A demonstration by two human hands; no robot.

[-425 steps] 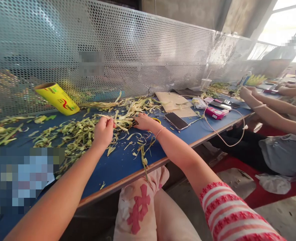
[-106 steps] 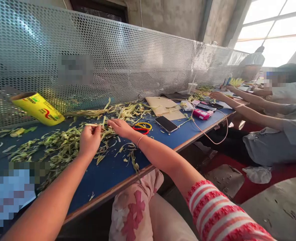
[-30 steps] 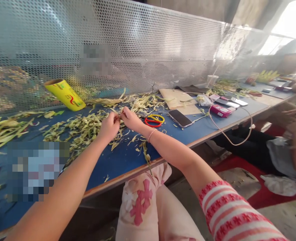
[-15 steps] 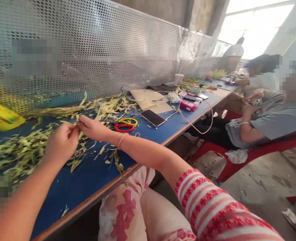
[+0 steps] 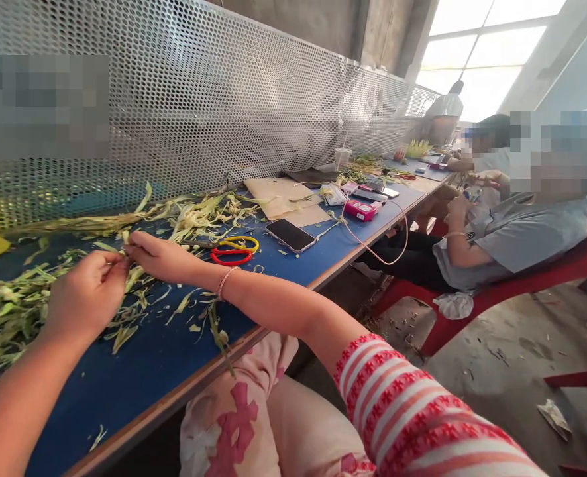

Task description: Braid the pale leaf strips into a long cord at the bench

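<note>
My left hand (image 5: 87,291) and my right hand (image 5: 159,258) meet above the left part of the blue table (image 5: 109,377), fingertips almost touching. Both are closed in a pinch on a pale green plant strip (image 5: 125,236), whose tip pokes out above the fingers; the rest is hidden. Below and left of them spreads a heap of green plant peelings (image 5: 15,301). Behind my right hand lies a paler pile of dry strips (image 5: 201,215). Scissors with one yellow and one red handle (image 5: 234,250) rest just beyond my right wrist.
A phone (image 5: 290,236), brown cardboard (image 5: 283,201), a pink box (image 5: 362,210) and a looping cable (image 5: 373,248) lie farther right. A perforated metal screen (image 5: 224,106) runs along the back. A person on a red chair (image 5: 492,301) sits to the right.
The view has swung slightly right, so the things on the table appear farther left. My hands stay pinched together over the peelings; the nearest person's hands have shifted.
</note>
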